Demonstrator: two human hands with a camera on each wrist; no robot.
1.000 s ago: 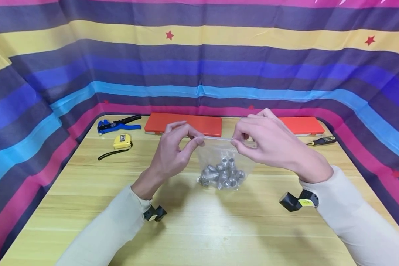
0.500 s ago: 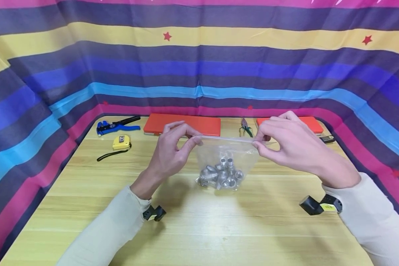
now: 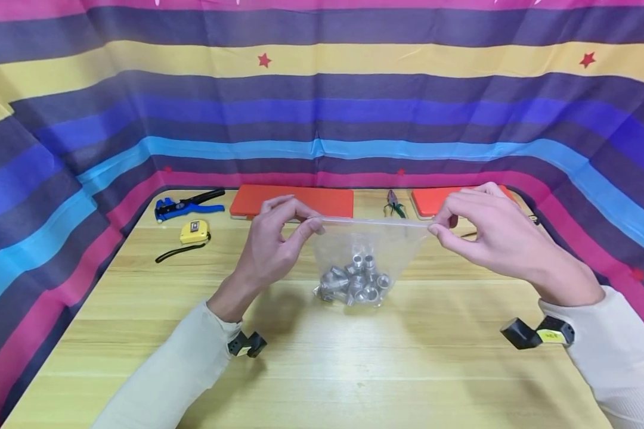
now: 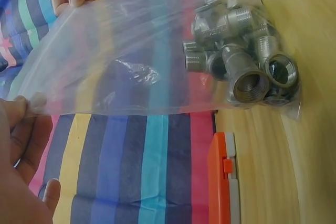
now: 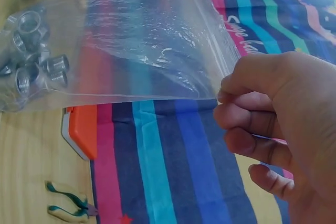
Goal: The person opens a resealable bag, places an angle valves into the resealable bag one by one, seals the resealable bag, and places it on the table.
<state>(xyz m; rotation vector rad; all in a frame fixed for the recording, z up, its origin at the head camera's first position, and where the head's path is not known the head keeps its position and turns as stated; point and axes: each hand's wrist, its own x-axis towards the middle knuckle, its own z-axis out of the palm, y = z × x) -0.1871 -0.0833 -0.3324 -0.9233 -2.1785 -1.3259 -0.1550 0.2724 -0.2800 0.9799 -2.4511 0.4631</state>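
Note:
A clear zip bag [image 3: 375, 244] hangs between both hands, its top strip stretched straight across. Several threaded metal pipe fittings [image 4: 247, 77] are heaped in the bottom of it. My left hand [image 3: 276, 238] pinches the strip's left corner between thumb and index finger. At the other corner my right hand [image 3: 488, 232] pinches the strip's end, with the remaining fingers loosely bent, as the right wrist view shows. The fittings [image 5: 31, 56] show through the plastic close over the wooden table [image 3: 333, 369].
Two orange-red cases [image 3: 300, 199] lie along the back, with pliers [image 3: 393, 205] between them. Blue wire strippers [image 3: 188, 205] and a yellow tape measure [image 3: 195, 231] with a black strap lie at the left. A striped cloth [image 3: 322, 107] surrounds the table. The right hand partly hides a screwdriver.
My right hand has slid rightward along the bag's top strip to its far corner, uncovering the pliers. The left hand keeps its pinch at the left corner.

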